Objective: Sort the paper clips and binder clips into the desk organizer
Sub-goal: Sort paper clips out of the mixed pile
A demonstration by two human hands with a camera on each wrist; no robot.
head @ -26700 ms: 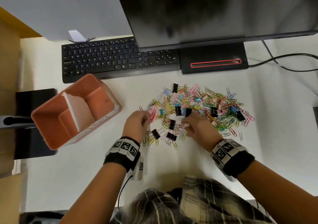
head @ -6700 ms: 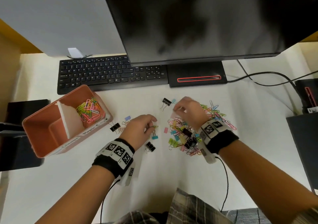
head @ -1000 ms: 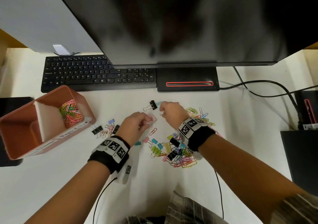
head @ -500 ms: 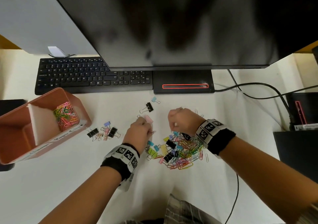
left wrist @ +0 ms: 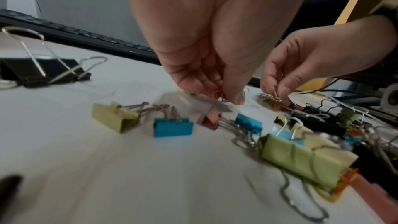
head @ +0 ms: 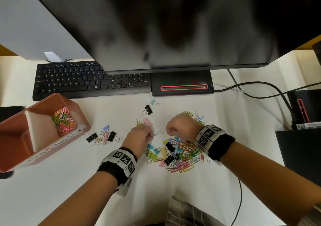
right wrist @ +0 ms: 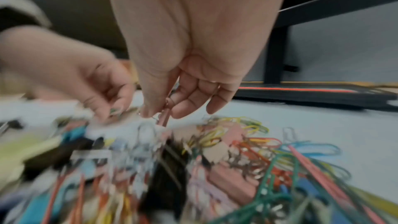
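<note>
Head view: a desk (head: 225,182) with a pink organizer (head: 20,149) at left, paper clips in its far compartment, and the mixed pile (head: 180,158) near the middle. The left hand (head: 139,139) pinches a white clip (head: 159,133) and the right hand (head: 182,127) pinches a pink one, likely collecting paper clips first. Half a second ago both hands sat lower, over the pile.

A white desk (head: 217,182) is carrying a black keyboard (head: 86,81) and a big dark monitor (head: 156,25) on its stand (head: 181,83). Black cables (head: 260,86) are lying at the right.
</note>
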